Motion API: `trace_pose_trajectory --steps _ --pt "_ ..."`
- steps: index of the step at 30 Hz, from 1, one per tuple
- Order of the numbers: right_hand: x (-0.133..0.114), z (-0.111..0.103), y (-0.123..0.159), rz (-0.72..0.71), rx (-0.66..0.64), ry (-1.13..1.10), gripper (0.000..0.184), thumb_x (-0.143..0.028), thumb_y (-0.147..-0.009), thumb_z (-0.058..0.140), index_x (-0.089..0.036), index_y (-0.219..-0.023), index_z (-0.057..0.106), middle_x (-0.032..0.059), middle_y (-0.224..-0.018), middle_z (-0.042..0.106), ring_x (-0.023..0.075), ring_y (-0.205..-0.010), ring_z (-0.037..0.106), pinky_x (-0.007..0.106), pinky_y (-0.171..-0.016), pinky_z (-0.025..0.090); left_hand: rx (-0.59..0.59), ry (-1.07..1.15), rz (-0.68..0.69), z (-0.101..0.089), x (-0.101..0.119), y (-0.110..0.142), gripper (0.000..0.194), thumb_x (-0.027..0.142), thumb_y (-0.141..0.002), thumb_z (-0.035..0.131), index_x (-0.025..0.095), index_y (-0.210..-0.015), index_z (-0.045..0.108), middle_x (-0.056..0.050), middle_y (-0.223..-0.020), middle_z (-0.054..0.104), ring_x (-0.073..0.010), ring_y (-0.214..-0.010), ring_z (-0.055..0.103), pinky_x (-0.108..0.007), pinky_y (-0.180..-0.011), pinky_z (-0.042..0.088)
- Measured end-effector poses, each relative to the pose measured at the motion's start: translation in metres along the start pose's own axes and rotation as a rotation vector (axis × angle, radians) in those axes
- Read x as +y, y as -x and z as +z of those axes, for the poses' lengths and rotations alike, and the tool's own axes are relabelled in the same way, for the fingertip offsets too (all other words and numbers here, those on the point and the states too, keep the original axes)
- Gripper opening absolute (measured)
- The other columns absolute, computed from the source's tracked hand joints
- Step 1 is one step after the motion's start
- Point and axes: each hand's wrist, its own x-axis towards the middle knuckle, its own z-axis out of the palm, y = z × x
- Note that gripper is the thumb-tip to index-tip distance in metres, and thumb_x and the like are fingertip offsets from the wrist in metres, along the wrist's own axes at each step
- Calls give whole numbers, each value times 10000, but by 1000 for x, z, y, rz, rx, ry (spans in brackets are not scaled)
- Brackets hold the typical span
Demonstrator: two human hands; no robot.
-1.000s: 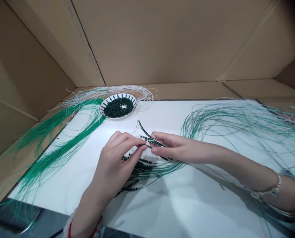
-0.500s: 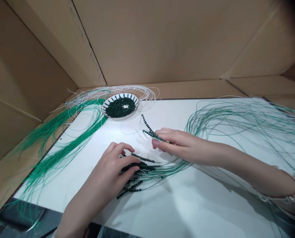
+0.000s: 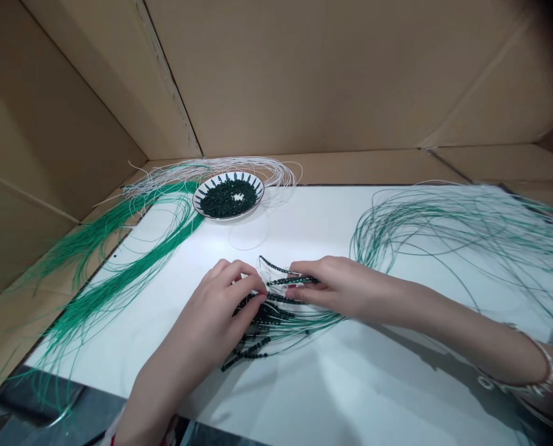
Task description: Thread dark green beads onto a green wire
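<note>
Near the middle of the white tabletop lies a bunch of dark beaded strands (image 3: 271, 316), their green and white cords trailing off to the right. My left hand (image 3: 225, 303) is closed over the left end of this bunch, thumb and fingertips pinching some of the strands. My right hand (image 3: 327, 282) is closed on a few beaded strands (image 3: 288, 280), whose beaded ends stick out to the left toward my left fingertips. Several more beaded strands (image 3: 248, 353) lie loose below my left hand. My palms hide part of the beads.
A striped plate (image 3: 260, 186) of small dark beads stands at the back. Left of it spread green cords (image 3: 165, 244), with white cords (image 3: 276, 167) behind. Long green and white cords (image 3: 397, 217) cover the right side. Cardboard walls (image 3: 304, 74) enclose the table (image 3: 350, 384).
My right hand has come down with its beaded strands, close to the bunch. My left hand has shifted slightly right and up, its fingertips now nearer the right hand's strands.
</note>
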Motion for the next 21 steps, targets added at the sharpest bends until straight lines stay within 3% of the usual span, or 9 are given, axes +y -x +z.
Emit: trace_pose_trajectory --steps 7,14,21 --pt "2 2 0 23 37 5 334 -501 -961 537 -230 -767 523 -54 -584 472 128 -550 413 227 -501 295 -83 -140 -67 -3 1 -19 153 137 -979 588 196 -892 699 -24 -872 681 -239 -860 540 -390 -755 401" --pt "-4 12 -1 -31 84 155 145 -311 -911 590 -233 -795 550 -43 -554 486 153 -531 435 268 -528 250 -157 -184 -101 -5 -1 -25 210 72 -927 591 186 -785 697 -31 -825 672 -241 -838 561 -389 -751 419" --pt "-5 13 -2 -11 150 259 62 -244 -882 562 -212 -830 555 39 -831 650 195 -658 573 288 -548 292 -38 -54 -71 -18 -6 -11 131 165 -971 601 178 -1031 716 -52 -992 702 -248 -962 590 -416 -858 453"
